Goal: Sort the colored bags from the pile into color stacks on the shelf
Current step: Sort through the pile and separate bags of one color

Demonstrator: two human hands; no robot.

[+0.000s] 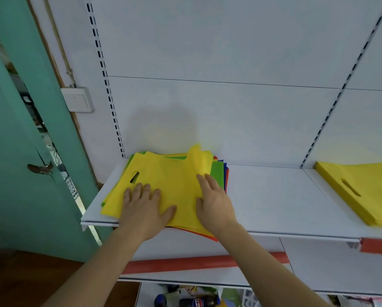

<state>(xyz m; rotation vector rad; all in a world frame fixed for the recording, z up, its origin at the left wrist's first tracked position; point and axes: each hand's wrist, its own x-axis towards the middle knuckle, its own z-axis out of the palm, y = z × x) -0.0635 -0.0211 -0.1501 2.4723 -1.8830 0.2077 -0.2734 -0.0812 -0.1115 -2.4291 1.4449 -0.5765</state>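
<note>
Right now both hands are on the pile (pixel 163 191) at the left end of the white shelf (pixel 274 196). Her or his left hand (pixel 144 207) lies flat on the top yellow bag (pixel 176 185), fingers straight and spread, pressing it down just below the cut-out handle slot (pixel 134 177). Next to it, the right hand (pixel 214 202) has its fingers against the bag's right edge, where the fabric curls up toward the back panel; whether it is pinching that raised flap or only lifting it with straight fingers, I cannot tell. Green, blue and orange edges peek out from under the yellow on the right side and front corner of the pile. Well apart, at the far right of the shelf, sits a yellow stack (pixel 362 191), its slot facing up.
</note>
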